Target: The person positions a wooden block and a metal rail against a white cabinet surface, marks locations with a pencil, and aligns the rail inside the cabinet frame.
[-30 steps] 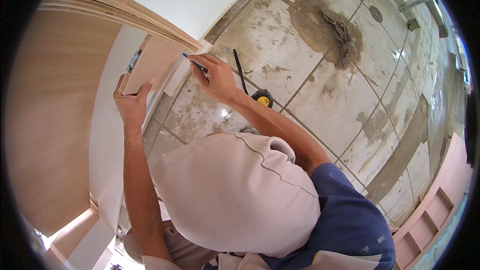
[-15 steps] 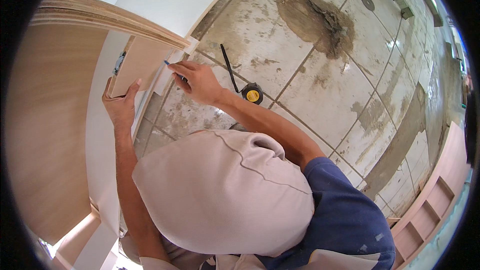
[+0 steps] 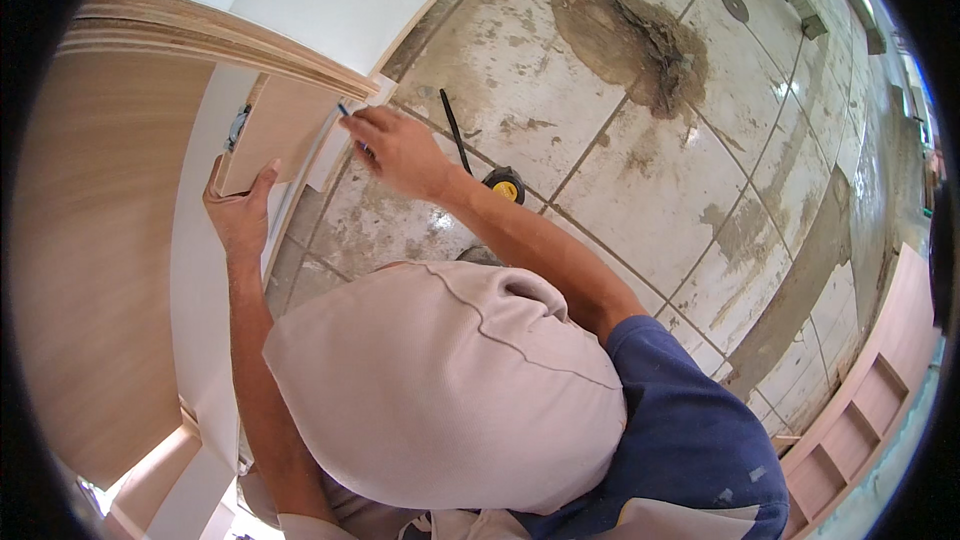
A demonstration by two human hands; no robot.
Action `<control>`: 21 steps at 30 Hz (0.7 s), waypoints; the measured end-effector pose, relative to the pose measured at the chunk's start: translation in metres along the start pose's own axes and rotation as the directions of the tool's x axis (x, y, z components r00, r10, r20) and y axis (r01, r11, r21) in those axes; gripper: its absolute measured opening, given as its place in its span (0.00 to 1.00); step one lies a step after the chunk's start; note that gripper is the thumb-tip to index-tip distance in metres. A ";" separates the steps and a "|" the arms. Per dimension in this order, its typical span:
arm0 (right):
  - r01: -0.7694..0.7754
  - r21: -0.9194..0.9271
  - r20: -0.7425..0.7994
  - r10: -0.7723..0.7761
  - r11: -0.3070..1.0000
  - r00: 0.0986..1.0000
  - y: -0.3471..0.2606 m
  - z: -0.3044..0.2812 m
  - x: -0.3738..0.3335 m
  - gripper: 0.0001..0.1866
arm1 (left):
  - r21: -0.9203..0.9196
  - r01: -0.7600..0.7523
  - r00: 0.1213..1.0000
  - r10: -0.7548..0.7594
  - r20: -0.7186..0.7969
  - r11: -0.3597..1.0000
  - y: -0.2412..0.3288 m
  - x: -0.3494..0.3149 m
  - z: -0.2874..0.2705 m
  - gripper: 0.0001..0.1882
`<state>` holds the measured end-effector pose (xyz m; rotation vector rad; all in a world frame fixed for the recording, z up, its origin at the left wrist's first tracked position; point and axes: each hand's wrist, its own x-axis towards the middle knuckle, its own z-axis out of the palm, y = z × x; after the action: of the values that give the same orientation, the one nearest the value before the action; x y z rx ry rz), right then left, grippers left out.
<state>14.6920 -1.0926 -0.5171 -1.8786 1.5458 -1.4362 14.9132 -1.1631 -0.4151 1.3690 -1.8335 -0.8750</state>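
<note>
My left hand (image 3: 240, 212) grips the near end of a small wooden panel (image 3: 283, 130), its thumb on the face and its fingers behind the edge. A metal hinge-like fitting (image 3: 238, 127) shows at the panel's left side. In my right hand (image 3: 402, 155) is a thin pen (image 3: 343, 110) with a blue end, pinched between the fingers. The blue end is close to the panel's far right corner; whether it touches cannot be made out. Larger wooden boards (image 3: 230, 37) run just beyond the panel, and a pale strip lies along its right side.
On the stained tile floor (image 3: 620, 175) right of my right hand lie a black-and-yellow tape measure (image 3: 506, 186) and a slim black stick (image 3: 454, 130). A broken, muddy patch (image 3: 650, 50) lies farther off. A wooden frame with recesses (image 3: 850, 430) stands at the right. Beige cloth (image 3: 450, 390) covers the lower middle.
My right hand has shifted slightly away from me with the pen, its blue end now nearer the panel's far corner. The left hand and panel have stayed put.
</note>
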 end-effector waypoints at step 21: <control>0.091 0.022 0.114 -0.093 0.996 0.989 -0.018 0.029 -0.017 0.19 | -0.022 0.024 1.000 -0.024 0.021 0.999 0.000 0.000 -0.001 0.19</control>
<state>14.7277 -1.0815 -0.5250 -2.0090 1.4069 -1.3486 14.9136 -1.1631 -0.4144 1.3755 -1.8210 -0.9223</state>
